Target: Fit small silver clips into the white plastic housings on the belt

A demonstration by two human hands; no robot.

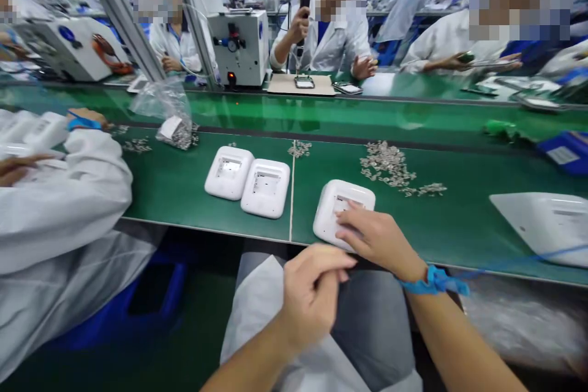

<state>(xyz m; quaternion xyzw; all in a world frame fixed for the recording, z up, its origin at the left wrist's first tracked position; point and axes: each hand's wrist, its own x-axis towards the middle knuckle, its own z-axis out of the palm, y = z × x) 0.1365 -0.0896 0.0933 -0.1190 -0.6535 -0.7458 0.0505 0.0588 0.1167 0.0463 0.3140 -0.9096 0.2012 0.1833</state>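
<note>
A white plastic housing (pixel 325 214) lies on the green bench in front of me, near its front edge. My right hand (pixel 379 239), with a blue strap at the wrist, has its fingers apart over the housing's recessed middle, fingertips at the recess. Nearer to me, my left hand (pixel 315 291) hovers over my lap with fingers curled together; anything between the fingertips is too small to tell. Beyond the housing lies a loose pile of small metal parts (pixel 388 164). Two more white housings (pixel 226 184) rest side by side to the left.
A smaller heap of metal parts (pixel 299 148) and a plastic bag of parts (pixel 177 131) lie farther back. A co-worker's white sleeve (pixel 98 165) is at the left. Another white housing (pixel 537 220) and a blue box (pixel 567 150) are at the right.
</note>
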